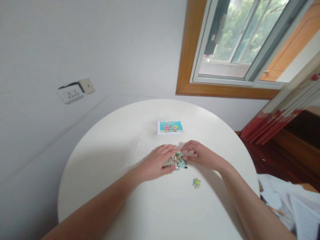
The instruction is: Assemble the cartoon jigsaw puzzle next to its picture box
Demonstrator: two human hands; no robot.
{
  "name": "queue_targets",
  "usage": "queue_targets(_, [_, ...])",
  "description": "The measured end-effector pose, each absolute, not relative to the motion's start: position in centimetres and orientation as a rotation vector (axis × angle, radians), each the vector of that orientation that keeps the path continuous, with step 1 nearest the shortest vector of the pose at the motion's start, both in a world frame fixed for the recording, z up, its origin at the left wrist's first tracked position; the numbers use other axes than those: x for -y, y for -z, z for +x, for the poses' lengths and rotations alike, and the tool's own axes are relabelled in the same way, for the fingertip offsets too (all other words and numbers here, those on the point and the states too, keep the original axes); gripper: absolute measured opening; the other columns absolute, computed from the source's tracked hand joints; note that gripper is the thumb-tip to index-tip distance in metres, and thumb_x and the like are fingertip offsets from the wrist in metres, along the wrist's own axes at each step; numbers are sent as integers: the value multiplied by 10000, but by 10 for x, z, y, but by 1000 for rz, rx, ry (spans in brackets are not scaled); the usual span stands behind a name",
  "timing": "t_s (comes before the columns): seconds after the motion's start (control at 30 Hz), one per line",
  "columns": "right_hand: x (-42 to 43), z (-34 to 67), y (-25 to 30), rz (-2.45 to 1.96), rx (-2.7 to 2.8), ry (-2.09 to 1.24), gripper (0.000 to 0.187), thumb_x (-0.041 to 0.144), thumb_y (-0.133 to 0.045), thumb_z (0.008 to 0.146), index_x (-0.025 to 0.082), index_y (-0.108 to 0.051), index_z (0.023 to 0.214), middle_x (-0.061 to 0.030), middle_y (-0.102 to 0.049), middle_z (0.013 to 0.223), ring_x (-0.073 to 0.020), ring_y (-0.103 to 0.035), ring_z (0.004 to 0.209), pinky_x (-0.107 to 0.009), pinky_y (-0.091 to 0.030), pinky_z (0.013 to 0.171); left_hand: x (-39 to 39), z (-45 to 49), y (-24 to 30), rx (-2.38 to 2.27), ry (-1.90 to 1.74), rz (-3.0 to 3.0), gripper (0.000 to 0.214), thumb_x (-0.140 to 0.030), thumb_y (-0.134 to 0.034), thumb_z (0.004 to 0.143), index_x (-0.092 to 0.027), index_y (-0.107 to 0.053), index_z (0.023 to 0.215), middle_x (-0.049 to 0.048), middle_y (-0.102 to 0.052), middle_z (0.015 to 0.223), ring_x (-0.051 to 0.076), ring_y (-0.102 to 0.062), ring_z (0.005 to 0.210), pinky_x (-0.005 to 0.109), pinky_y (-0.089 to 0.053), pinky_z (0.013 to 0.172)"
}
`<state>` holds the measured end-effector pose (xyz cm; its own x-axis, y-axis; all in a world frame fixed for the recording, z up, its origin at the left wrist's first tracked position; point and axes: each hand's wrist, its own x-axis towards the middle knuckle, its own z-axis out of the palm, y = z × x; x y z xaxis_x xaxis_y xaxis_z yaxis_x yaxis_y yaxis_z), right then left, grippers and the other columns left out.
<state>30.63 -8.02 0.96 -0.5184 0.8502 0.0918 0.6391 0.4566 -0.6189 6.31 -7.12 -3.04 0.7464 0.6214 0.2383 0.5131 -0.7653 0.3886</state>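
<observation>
A heap of small jigsaw puzzle pieces (177, 160) in teal, beige and yellow lies on the white round table (160, 206). My left hand (160, 160) curves around the heap's left side, fingers apart and thumb at its near edge. At the right side of the heap is my right hand (197, 155), its fingers bent and spread beside the pieces. A smaller cluster of puzzle pieces (196, 183) sits apart, nearer to me on the right. Beyond the hands lies a picture card (170, 127) with pink and yellow cartoon figures on blue.
A wall socket (70, 93) is on the white wall at the left. A wood-framed window (225, 87) is at the back right, beside a red and white curtain (265, 123). Papers (295, 203) are piled to the right of the table.
</observation>
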Motion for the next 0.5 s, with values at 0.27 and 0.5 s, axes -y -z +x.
queue_targets(0.27, [117, 316, -35, -1646, 2608, -1032, 250, 219, -761, 597, 225, -712, 842, 12, -662, 697, -125, -550, 577, -226, -360, 514, 76, 67, 25, -789, -447, 2640, 589, -502, -564, 866, -250, -415, 1377, 62, -447, 1443, 229, -353, 1359, 409, -263, 1148])
queue_targets(0.5, [121, 300, -34, -1754, 2631, -863, 92, 152, -745, 585, 196, -693, 646, -5, -641, 647, -109, -496, 531, -225, -311, 496, 76, 70, 23, -798, -527, 2591, 425, -353, -602, 862, -249, -508, 1263, 75, -519, 1354, 239, -429, 1285, 431, -344, 1095])
